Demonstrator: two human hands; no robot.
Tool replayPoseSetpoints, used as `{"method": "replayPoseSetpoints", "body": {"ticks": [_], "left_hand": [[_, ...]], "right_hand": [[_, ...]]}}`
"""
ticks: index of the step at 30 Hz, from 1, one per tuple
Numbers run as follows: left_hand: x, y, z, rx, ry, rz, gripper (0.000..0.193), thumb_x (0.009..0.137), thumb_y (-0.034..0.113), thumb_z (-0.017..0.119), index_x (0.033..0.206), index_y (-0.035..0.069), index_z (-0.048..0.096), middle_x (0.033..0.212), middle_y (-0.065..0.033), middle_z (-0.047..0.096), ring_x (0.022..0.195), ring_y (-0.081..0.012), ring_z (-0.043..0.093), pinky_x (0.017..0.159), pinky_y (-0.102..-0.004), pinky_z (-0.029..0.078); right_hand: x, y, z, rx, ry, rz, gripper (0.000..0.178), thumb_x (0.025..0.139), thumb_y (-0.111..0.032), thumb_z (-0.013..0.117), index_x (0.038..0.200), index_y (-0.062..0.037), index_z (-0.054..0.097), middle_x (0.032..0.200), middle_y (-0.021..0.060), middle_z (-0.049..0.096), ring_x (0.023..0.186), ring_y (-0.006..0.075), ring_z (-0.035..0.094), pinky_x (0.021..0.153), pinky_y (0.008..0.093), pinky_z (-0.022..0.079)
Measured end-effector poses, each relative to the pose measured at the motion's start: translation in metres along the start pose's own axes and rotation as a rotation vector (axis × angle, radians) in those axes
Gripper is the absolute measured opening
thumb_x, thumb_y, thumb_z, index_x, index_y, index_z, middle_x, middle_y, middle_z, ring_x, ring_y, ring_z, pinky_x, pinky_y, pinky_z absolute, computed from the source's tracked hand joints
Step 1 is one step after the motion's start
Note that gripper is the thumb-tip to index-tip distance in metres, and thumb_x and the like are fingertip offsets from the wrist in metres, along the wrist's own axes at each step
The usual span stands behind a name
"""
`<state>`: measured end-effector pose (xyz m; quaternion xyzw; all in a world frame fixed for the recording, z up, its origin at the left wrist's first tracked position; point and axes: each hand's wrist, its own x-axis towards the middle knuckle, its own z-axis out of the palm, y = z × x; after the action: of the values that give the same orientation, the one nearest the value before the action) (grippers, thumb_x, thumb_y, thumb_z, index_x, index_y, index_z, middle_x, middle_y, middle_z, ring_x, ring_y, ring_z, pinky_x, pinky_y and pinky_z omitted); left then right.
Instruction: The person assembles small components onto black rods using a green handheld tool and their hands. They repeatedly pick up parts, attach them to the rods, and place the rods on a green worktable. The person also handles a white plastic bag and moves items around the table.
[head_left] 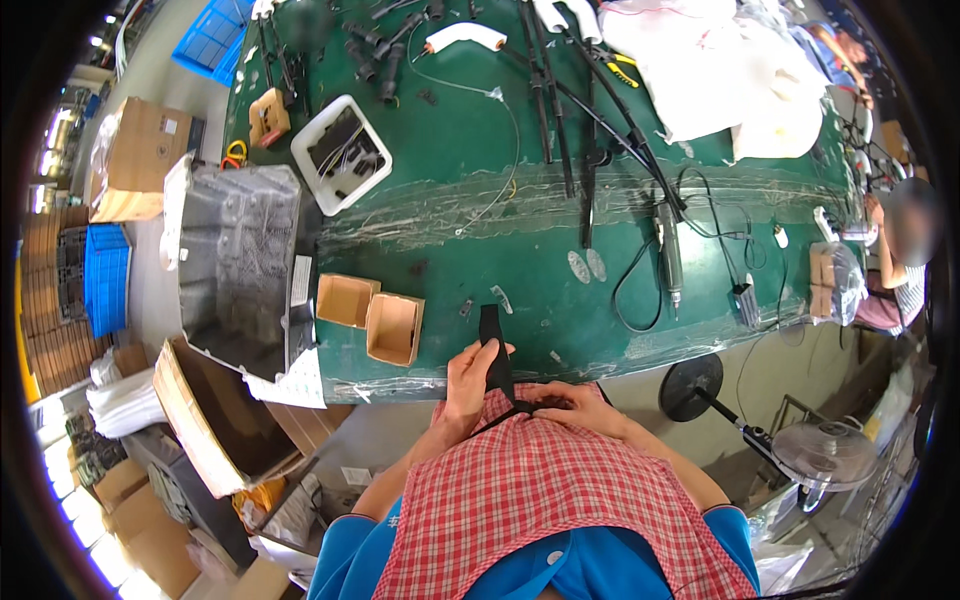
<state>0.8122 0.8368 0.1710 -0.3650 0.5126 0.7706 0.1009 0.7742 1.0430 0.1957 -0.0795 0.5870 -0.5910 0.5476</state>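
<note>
My left hand (467,380) is closed round a flat black strip (497,362), whose square end points away over the front edge of the green table (440,270). The strip runs back toward my red checked apron (530,470) and narrows into a thin black band there. At that near end my right hand (578,408) has its fingers bent in a pinch close to the apron. Part of the band lies under those fingers, so the exact grip is hidden. Small clear and dark pieces lie on the table just beyond the strip.
Two small open cardboard boxes (395,328) and a large grey bin (240,260) stand on the left. Farther back is a white tub (342,155) of parts. A corded electric screwdriver (670,255), black tubes (548,100) and white bags (690,70) lie right. A fan (822,452) stands beside the table.
</note>
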Motion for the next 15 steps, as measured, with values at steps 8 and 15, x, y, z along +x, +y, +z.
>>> {"method": "replayPoseSetpoints", "body": {"ticks": [8,15], "left_hand": [[-0.007,0.002,-0.005,-0.086,0.12,0.034,0.026,0.095,0.024,0.055,0.094,0.0,0.067,0.075,0.0017,0.059,0.063,-0.005,0.048,0.058,-0.0205,0.037],[-0.009,0.003,-0.014,-0.129,0.129,0.021,0.025,0.095,0.022,0.055,0.097,0.0,0.067,0.08,0.0008,0.061,0.07,-0.006,0.051,0.064,-0.0214,0.04]], "right_hand": [[0.006,-0.011,0.001,-0.002,0.014,0.045,0.035,0.092,-0.022,0.061,0.122,-0.0041,0.059,0.109,0.007,0.064,0.09,0.0123,0.057,0.079,0.0271,0.048],[0.013,-0.028,0.004,-0.085,-0.06,0.174,0.043,0.087,-0.025,0.067,0.123,-0.0036,0.058,0.107,0.0084,0.064,0.09,0.0145,0.058,0.078,0.0296,0.048]]}}
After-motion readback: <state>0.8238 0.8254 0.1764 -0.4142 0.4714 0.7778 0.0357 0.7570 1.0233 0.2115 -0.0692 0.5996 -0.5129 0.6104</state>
